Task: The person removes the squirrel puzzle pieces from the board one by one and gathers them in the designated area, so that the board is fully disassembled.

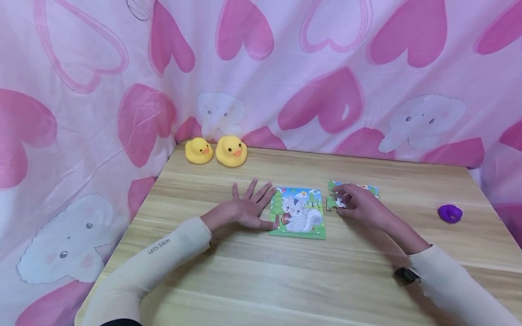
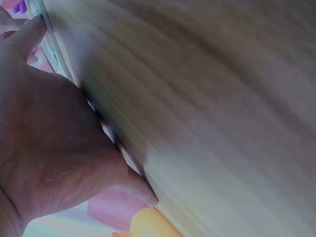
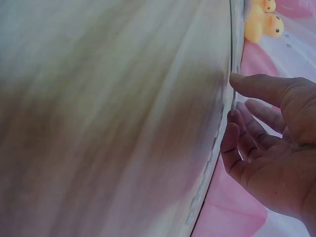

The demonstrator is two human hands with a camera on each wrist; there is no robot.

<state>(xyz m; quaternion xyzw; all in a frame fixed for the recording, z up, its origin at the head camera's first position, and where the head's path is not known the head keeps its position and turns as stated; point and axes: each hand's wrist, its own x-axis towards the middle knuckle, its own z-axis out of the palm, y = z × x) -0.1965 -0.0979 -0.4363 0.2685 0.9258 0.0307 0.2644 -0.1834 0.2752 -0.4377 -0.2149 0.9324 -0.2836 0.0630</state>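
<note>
A square picture of a grey squirrel (image 1: pixel 299 210) lies flat on the wooden table, with trees and blue sky around the animal. My left hand (image 1: pixel 244 212) is spread palm down at its left side, the thumb and a fingertip reaching its left edge. To the right of the picture, my right hand (image 1: pixel 363 206) pinches a jigsaw puzzle piece (image 1: pixel 339 202) between thumb and curled fingers, low at the table. In the right wrist view its thin edge (image 3: pixel 234 101) shows between the thumb and fingertips. Other joined puzzle pieces (image 1: pixel 373 191) lie partly hidden behind this hand.
Two yellow rubber ducks, a smaller one (image 1: pixel 199 151) and a larger one (image 1: pixel 231 151), stand at the back left of the table (image 1: pixel 244 280). A small purple rubber duck (image 1: pixel 450 213) sits at the right. A pink heart-patterned curtain (image 1: pixel 253 68) hangs along the back and left edges.
</note>
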